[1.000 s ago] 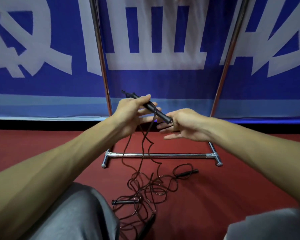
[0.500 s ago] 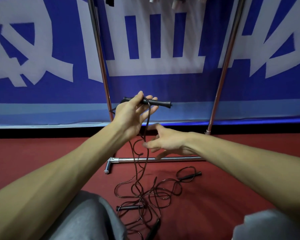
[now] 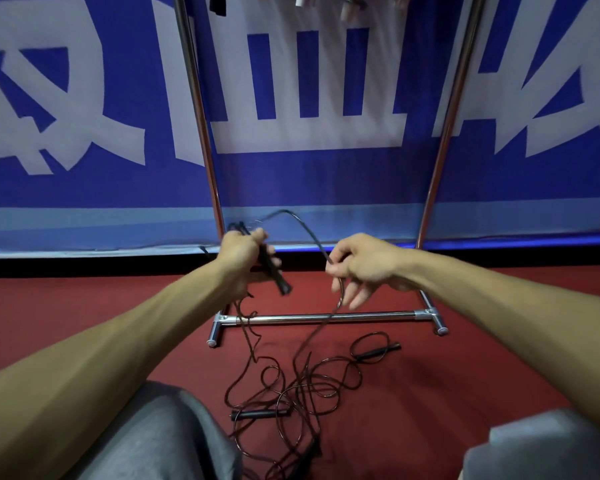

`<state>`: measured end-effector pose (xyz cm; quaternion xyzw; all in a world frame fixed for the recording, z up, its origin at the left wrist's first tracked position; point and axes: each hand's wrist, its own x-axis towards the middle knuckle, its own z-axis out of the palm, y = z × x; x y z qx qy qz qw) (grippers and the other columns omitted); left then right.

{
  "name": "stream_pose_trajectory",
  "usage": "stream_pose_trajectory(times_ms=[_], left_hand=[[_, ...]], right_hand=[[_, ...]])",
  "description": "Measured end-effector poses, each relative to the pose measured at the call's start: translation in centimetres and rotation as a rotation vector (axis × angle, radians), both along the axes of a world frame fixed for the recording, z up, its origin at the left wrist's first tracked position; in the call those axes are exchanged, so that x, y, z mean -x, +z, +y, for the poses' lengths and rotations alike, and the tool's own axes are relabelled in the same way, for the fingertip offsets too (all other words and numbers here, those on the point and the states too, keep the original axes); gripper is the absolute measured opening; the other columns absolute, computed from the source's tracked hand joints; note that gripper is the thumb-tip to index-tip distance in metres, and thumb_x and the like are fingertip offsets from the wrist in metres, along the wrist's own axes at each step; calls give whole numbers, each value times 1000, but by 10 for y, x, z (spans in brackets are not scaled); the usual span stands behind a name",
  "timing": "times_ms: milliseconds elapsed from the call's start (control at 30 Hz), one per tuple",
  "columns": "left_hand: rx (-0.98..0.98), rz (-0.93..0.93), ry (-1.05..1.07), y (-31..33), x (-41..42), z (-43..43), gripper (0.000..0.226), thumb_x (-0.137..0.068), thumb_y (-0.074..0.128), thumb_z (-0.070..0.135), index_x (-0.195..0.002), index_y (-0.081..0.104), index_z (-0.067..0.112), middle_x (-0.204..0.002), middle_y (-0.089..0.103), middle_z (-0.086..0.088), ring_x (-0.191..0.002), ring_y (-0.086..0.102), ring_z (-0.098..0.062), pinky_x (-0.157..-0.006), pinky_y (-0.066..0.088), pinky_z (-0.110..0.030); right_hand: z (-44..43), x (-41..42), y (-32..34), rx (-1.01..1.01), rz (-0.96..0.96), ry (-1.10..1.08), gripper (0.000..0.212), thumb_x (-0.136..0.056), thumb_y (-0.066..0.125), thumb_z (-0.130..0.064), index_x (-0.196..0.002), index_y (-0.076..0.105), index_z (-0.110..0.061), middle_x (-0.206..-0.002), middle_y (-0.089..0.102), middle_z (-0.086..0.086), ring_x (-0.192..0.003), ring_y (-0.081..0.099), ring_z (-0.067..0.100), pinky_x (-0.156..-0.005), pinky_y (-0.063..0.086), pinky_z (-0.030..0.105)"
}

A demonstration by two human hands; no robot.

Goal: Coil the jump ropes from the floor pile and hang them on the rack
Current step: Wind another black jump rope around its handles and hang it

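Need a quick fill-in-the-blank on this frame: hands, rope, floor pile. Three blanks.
The left hand grips a black ____ of the jump rope.
The right hand pinches that rope's thin ____.
The pile of remaining ropes lies on the ____ floor.
Missing words: handle; cord; red.

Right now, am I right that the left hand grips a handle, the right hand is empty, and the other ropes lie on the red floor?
Not quite: the right hand is not empty. Its fingers pinch the cord that arcs over from the handle gripped in the left hand, as the head view shows. The other ropes do lie on the red floor.
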<state>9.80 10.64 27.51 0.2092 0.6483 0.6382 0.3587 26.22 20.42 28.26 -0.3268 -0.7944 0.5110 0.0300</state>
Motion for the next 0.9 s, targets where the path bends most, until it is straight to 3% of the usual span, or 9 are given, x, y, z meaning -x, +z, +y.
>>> stream_pose_trajectory(times_ms=[100, 233, 300, 400, 500, 667, 800, 900], left_hand=[[175, 185, -306, -13, -12, -3, 14, -101, 50, 17, -97, 56, 5, -73, 51, -8, -55, 53, -22, -57, 55, -38], [312, 399, -670, -20, -31, -4, 17, -100, 51, 13, -112, 62, 10, -100, 59, -7, -74, 61, -16, -61, 57, -33], [294, 450, -754, -21, -36, -4, 16, -99, 52, 13, -109, 64, 18, -108, 60, -6, -85, 60, -15, -72, 57, -33], [266, 465, -789, -22, -36, -4, 12, -98, 55, 13, -106, 64, 11, -106, 61, -5, -95, 60, -15, -80, 57, -35], [236, 451, -747, -17, -38, -4, 5, -97, 57, 14, -94, 60, 11, -94, 68, -9, -84, 66, -19, -71, 55, -32], [42, 281, -292, -5, -36, 4, 5, -95, 58, 8, -91, 57, 8, -74, 70, -14, -57, 67, -27, -62, 59, -37], [-118, 46, -126, 10, -33, 8, 4, -96, 56, 6, -93, 54, 4, -76, 68, -16, -56, 68, -26, -60, 60, -37], [-219, -40, -75, 18, -33, 8, 4, -96, 55, 5, -93, 54, 2, -81, 66, -16, -59, 69, -25, -58, 61, -33]], right_hand=[[1, 1, 13, 19, 222, -144, 17, -101, 47, -11, -87, 53, -4, -72, 56, 10, -43, 56, 13, -45, 57, 31], [9, 0, 28, 34, 454, -358, 13, -101, 45, -10, -100, 55, -2, -74, 51, 7, -49, 49, 17, -41, 53, 26], [15, 0, 30, 46, 516, -449, 14, -102, 44, -11, -106, 54, -1, -75, 52, 7, -49, 49, 18, -40, 50, 24], [22, -2, 32, 77, 606, -576, 13, -102, 45, -12, -97, 54, -2, -77, 54, 7, -51, 52, 19, -41, 50, 23], [27, -6, 30, 133, 659, -665, 21, -102, 45, -14, -83, 49, -6, -77, 56, 9, -51, 55, 20, -42, 50, 23], [25, -10, 24, 201, 485, -596, 37, -105, 35, -33, -107, 55, -3, -86, 64, 14, -60, 62, 26, -51, 57, 32], [10, -4, 18, 147, 258, -363, 24, -100, 37, -6, -111, 58, -3, -95, 64, 13, -66, 63, 23, -57, 59, 31], [-5, 1, 7, 126, 49, -127, 32, -91, 36, 12, -102, 60, -7, -99, 65, 12, -86, 65, 24, -70, 56, 31]])
